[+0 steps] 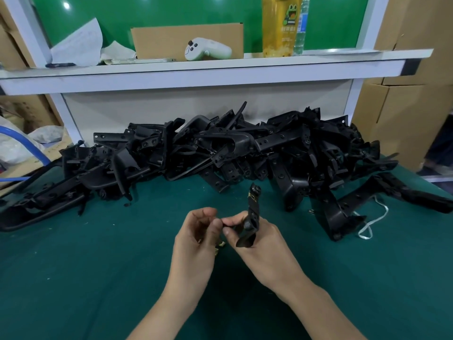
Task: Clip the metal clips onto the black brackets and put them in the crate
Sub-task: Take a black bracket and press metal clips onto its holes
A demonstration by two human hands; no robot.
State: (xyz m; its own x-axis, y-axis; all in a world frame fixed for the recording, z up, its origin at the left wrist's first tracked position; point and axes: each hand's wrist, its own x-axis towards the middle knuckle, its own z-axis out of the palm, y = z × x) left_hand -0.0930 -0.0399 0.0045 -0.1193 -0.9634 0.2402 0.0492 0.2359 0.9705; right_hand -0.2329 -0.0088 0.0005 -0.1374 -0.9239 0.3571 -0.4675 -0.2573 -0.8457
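Note:
My right hand (264, 244) grips a black bracket (252, 217) that stands nearly upright over the green mat. A brass-coloured metal clip (252, 195) sits on the bracket near its top end. My left hand (198, 239) is curled beside it, its thumb and forefinger pinching the bracket's lower left tip. Several small metal clips (220, 246) show under the left hand's fingers; whether they lie in the palm or on the mat I cannot tell. A big heap of black brackets (220, 153) lies behind both hands. No crate is in view.
A white shelf (196, 69) spans the back with a cardboard sheet (186, 38), a white controller (208, 49), papers and a yellow bottle (279, 25). Cardboard boxes (404, 106) stand at right. A white cord (372, 222) lies on the green mat (98, 266) at right.

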